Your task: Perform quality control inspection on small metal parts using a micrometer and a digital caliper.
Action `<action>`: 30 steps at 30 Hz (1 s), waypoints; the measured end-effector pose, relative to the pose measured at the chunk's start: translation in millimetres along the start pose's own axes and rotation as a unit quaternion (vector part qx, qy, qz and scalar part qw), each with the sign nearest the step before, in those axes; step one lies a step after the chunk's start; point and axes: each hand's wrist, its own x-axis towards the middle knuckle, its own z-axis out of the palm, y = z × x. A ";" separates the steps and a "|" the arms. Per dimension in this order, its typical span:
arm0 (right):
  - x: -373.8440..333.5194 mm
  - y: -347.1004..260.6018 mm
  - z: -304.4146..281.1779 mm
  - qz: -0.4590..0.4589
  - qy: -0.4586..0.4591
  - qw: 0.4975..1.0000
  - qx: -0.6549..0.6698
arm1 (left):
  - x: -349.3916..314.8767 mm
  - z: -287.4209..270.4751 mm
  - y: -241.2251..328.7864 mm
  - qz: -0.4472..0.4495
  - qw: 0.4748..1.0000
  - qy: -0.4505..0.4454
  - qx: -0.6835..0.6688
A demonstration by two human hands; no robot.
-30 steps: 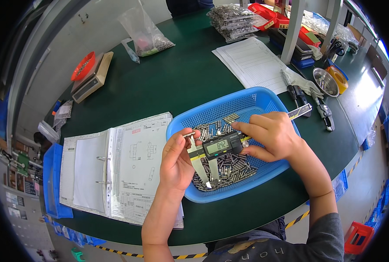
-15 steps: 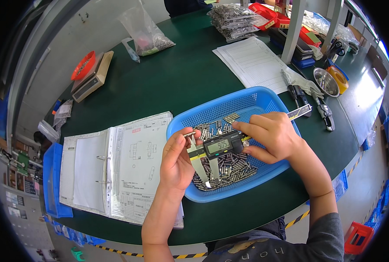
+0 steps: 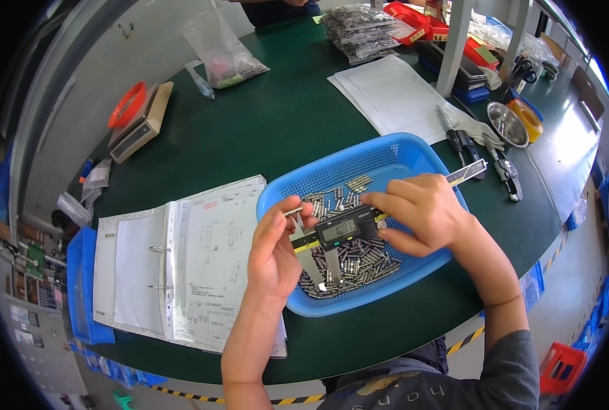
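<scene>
My right hand (image 3: 424,213) is closed around the slider end of a digital caliper (image 3: 339,230), its thumb low on the tool. The caliper spans a blue basket (image 3: 414,152), its long jaws pointing down, slightly apart. My left hand (image 3: 274,253) pinches a small metal pin (image 3: 293,212) between thumb and fingers, beside the caliper's short upper jaws. Whether the pin touches those jaws I cannot tell. Many similar metal pins (image 3: 369,263) lie loose in the basket, with a few lined up in a row near its far side.
An open ring binder (image 3: 140,273) with drawings lies left of the basket. Beyond are a scale (image 3: 140,123) with a red dish, a bag of parts (image 3: 233,65), paper sheets (image 3: 393,96) and stacked bags (image 3: 359,34). Hand tools (image 3: 506,174) and a metal bowl (image 3: 508,124) sit at right.
The digits on the caliper's display have changed. Both hands keep nearly the same hold, while the whole view has shifted slightly. At the far edge, more of another person shows, a hand included.
</scene>
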 end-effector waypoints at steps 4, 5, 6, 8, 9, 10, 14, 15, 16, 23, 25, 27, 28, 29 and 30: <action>-0.6 1.1 0.9 -0.007 0.007 1.000 0.002 | 0.1 -1.2 -0.8 -0.004 1.000 -0.007 -0.005; -0.5 1.2 1.0 -0.009 0.007 1.000 0.004 | 0.1 -1.2 -0.7 -0.005 1.000 -0.007 -0.005; -0.5 1.1 0.9 -0.008 0.007 1.000 0.003 | 0.1 -1.2 -0.5 -0.007 1.000 -0.008 -0.011; -0.2 0.8 1.2 -0.009 0.009 1.000 0.006 | 0.1 -1.3 -0.4 -0.009 1.000 -0.009 -0.017; 0.0 0.7 1.2 -0.008 0.009 1.000 0.006 | 0.2 -1.5 -0.7 -0.007 1.000 -0.011 -0.018; 0.3 0.5 1.0 -0.008 0.008 1.000 0.006 | 0.3 -1.8 -0.8 -0.005 1.000 -0.013 -0.019; 0.4 -1.7 -2.3 0.010 -0.022 1.000 -0.006 | 0.3 -4.5 -0.5 -0.006 1.000 -0.015 -0.027; 0.3 -0.7 -0.8 0.009 -0.022 1.000 -0.006 | 0.2 -5.0 -0.2 -0.006 0.999 -0.018 -0.030; 0.0 0.8 1.3 -0.003 -0.005 1.000 -0.009 | 0.2 -5.1 0.0 -0.007 0.999 -0.022 -0.032; -0.7 1.2 2.3 -0.011 0.019 1.000 -0.020 | 0.7 -4.8 -0.4 -0.007 0.999 -0.025 -0.043; -0.7 1.3 2.5 -0.011 0.019 1.000 -0.020 | 0.4 -5.4 -0.4 -0.006 0.999 -0.025 -0.040; -0.5 1.2 2.8 -0.012 0.019 1.000 -0.019 | 0.1 -5.4 -0.1 -0.004 0.999 -0.026 -0.039; -0.5 1.1 2.8 -0.011 0.019 1.000 -0.017 | 0.1 -5.4 -0.2 -0.003 0.999 -0.028 -0.037; -0.6 1.1 2.8 -0.010 0.018 1.000 -0.014 | 0.0 -5.4 -0.3 -0.003 0.999 -0.028 -0.037; -0.6 1.1 2.8 -0.011 0.018 1.000 -0.014 | -0.1 -5.4 -0.3 -0.003 0.999 -0.029 -0.039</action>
